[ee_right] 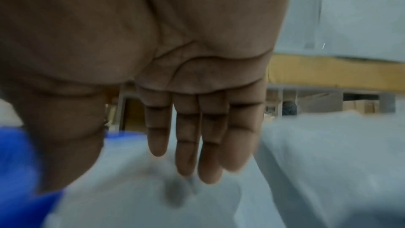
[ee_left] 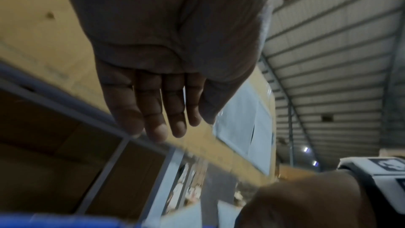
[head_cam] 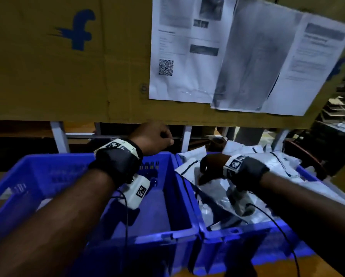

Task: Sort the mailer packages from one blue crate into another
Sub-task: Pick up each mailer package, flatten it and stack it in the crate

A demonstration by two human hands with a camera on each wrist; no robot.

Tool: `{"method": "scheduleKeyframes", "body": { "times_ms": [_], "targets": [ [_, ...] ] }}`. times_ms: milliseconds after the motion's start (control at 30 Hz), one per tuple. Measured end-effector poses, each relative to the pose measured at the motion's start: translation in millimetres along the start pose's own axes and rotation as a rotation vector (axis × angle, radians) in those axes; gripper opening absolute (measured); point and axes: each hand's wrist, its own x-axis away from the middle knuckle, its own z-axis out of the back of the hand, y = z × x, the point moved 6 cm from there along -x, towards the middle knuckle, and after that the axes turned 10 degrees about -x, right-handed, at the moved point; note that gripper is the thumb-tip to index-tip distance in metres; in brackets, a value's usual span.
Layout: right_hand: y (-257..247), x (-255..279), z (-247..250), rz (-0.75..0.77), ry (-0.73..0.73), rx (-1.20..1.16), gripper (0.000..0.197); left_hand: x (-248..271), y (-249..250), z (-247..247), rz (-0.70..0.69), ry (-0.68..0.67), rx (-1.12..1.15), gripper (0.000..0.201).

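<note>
- Left hand (head_cam: 153,137) hovering above left blue crate (head_cam: 71,176), grip relaxed, holding nothing.
- Right hand (head_cam: 209,166) reaching over mailer packages (head_cam: 277,166) piled in right blue crate (head_cam: 237,232), fingers (ee_right: 188,145) straight (blurry).

A warehouse sorting station — blue crates (head_cam: 173,232) of mailer packages (head_cam: 283,166), cardboard wall (head_cam: 67,66), corrugated metal roof (ee_left: 339,58).
</note>
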Motion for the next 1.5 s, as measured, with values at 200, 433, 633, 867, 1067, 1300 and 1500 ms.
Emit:
{"method": "scheduleKeyframes", "body": {
  "times_ms": [200,433,633,867,1067,1300,1500],
  "targets": [
    [0.8,-21.5,-32.6,0.085,-0.078,0.032,0.029,-8.3,2.6,-33.0,0.043,-0.044,-0.036,0.009],
    [-0.1,-20.6,-12.1,0.169,0.032,0.053,0.024,-6.9,-3.1,-36.5,0.084,-0.021,-0.006,0.007],
    [6.6,4.0,69.3,0.176,0.239,-0.175,0.023,0.5,-3.0,-26.4,0.102,0.016,0.112,0.014],
    [-23.0,13.0,90.2,0.455,0.238,-1.228,0.015,26.3,-8.0,-19.5,0.215,-0.049,0.644,0.036],
    [-98.2,-6.5,49.4,0.675,-0.101,-1.677,0.032,73.4,-33.8,12.7,0.168,0.139,0.937,0.043],
    [-142.3,-24.4,24.3,0.735,-0.179,-1.669,0.059,113.4,-67.6,41.0,0.259,0.354,0.770,0.038],
    [-143.4,-43.3,24.1,0.752,-0.029,-1.552,0.013,114.0,-90.4,45.6,0.312,0.591,0.544,0.033]
  ]
}}
